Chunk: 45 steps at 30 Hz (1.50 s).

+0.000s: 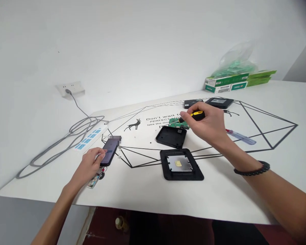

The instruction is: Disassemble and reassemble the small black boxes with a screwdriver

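My right hand [210,122] is closed round the black and yellow handle of a screwdriver [198,115]. Its thin shaft points left, over a green circuit board [174,123] partly hidden by my fingers. Just in front of the board lies an open black plastic cover [169,136]. Nearer me is a black square casing [165,170] with a silver metal plate [172,160] and a pale yellow pad [178,163]. At the left, my left hand [91,161] has its fingers curled together at a smartphone [111,151], fingertips touching its lit screen. A charm [93,182] hangs beside the phone's lower end.
A red-tipped, clear-handled tool [242,137] lies right of my right wrist. Behind are two black devices [190,103] [219,102]. Green and white boxes [225,83] under a plastic bag [237,59] stand at the back right. A power strip [91,136] and coiled cable [73,131] lie left.
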Each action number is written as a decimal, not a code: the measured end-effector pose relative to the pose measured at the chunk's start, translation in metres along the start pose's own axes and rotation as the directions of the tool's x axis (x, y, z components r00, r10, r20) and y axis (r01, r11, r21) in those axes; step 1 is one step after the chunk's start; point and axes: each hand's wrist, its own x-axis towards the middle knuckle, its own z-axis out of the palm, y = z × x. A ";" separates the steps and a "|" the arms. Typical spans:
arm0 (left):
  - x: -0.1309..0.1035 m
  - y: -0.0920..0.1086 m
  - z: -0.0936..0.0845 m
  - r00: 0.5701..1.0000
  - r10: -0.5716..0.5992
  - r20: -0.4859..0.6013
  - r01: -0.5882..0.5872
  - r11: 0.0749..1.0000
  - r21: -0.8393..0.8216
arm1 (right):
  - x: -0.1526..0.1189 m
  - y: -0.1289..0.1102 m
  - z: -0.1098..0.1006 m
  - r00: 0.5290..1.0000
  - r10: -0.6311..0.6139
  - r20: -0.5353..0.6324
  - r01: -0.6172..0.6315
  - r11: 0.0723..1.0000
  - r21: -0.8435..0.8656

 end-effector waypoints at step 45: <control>-0.039 0.121 0.088 0.708 0.626 0.327 -0.569 0.780 -0.261 | 0.017 -0.066 -0.026 0.716 -0.123 0.687 0.144 0.989 0.028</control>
